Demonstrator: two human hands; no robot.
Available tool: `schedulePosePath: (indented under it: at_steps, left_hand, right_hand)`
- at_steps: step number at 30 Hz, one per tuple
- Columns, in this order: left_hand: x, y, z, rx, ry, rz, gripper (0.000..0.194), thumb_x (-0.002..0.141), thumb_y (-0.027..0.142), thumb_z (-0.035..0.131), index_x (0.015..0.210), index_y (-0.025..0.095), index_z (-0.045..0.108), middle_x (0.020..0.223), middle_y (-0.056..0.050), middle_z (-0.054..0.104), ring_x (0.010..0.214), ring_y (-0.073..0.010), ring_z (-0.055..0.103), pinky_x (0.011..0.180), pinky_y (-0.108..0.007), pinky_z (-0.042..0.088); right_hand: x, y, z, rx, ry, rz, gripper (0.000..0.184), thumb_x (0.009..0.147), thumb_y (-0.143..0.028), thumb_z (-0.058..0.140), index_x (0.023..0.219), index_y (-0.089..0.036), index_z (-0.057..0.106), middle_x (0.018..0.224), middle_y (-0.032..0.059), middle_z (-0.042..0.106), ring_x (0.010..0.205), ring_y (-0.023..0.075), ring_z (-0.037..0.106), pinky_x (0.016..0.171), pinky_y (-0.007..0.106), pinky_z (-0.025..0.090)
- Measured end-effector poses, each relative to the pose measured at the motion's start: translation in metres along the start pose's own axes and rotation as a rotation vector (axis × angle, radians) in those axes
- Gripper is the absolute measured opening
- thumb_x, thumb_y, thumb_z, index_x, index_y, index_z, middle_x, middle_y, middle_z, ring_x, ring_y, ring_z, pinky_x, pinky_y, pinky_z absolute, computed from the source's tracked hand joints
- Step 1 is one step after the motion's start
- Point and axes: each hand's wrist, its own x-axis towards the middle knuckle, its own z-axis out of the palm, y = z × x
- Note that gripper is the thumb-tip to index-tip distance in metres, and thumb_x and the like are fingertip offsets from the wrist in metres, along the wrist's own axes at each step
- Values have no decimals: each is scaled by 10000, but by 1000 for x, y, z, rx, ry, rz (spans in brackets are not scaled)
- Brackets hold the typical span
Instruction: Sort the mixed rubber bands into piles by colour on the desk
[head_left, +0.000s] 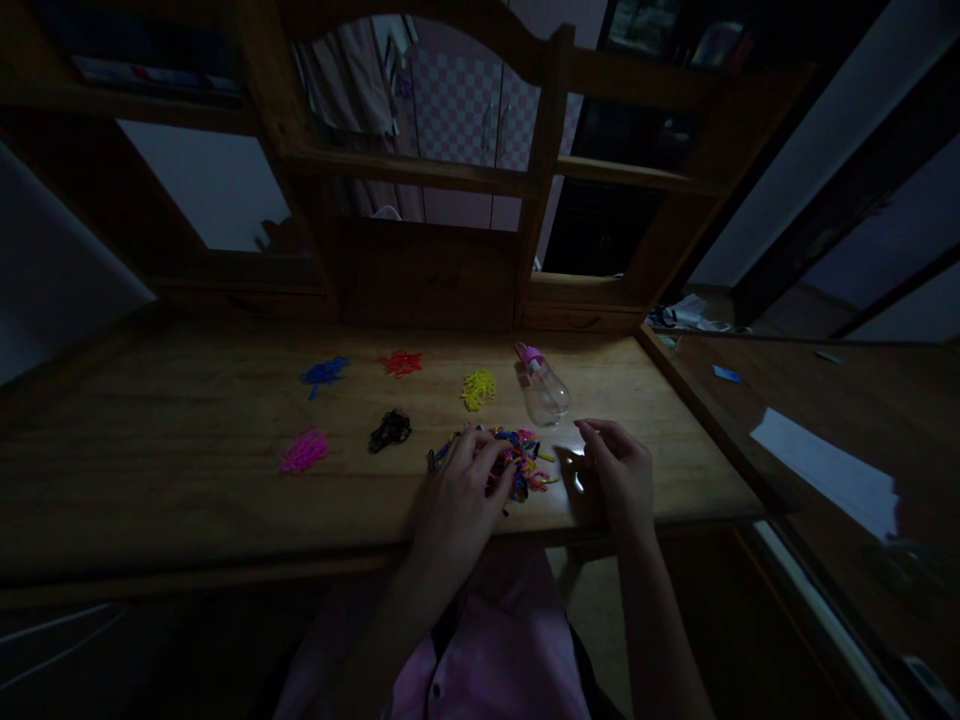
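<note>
A mixed heap of small, thin, bright pieces (529, 462), perhaps rubber bands, lies near the table's front edge. My left hand (465, 480) rests on its left side, thumb and index finger curled close together at the pieces; what is between them is too small to name. To the right of the heap, my right hand (616, 465) is raised a little, its thumb and index finger pinched; anything in that pinch is hard to see. Single-colour piles lie beyond and to the left: yellow (478, 389), red (403, 363), black (390, 430), blue (325, 374) and pink (304, 451).
A clear bulb-shaped bottle (550, 393) with a pink cap lies behind the heap. The wooden table (187, 420) backs onto a shelf frame (427, 270). At right, white paper (825, 470) and a small blue card (725, 374) lie on another surface. The light is dim.
</note>
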Motion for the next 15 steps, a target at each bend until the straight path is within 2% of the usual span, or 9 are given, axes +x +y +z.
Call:
schedulePosePath:
  at_steps: [4, 10, 13, 15]
  left_hand:
    - [1, 1, 6, 88, -63, 74, 242, 870, 231, 621, 1107, 266, 647, 1083, -54, 604, 1055, -242, 558, 929, -376, 461]
    - [-1, -7, 11, 203, -115, 50, 267, 883, 236, 606, 1147, 247, 641, 1038, -64, 624, 1005, -256, 554, 889, -394, 436]
    - [11, -4, 7, 178, -80, 66, 234, 893, 279, 602, 1118, 234, 647, 1034, -64, 619, 1011, -253, 553, 898, -387, 436]
    - [27, 0, 4, 153, -67, 111, 210, 914, 256, 562, 1101, 212, 647, 1042, -70, 616, 1023, -244, 555, 926, -380, 435]
  right_hand:
    - [-1, -3, -2, 73, 29, 0, 315, 824, -463, 661, 935, -172, 710, 579, -40, 475, 515, 101, 409, 468, 221, 304]
    - [0, -2, -3, 104, 35, 12, 310, 813, -450, 673, 936, -169, 713, 565, -47, 456, 501, 93, 388, 455, 221, 292]
    - [0, 1, -3, 102, 34, -2, 311, 811, -451, 672, 933, -167, 712, 580, -42, 479, 512, 95, 403, 467, 223, 306]
    - [0, 2, -3, 106, 32, -13, 312, 816, -453, 667, 936, -167, 709, 592, -37, 493, 524, 97, 411, 474, 222, 306]
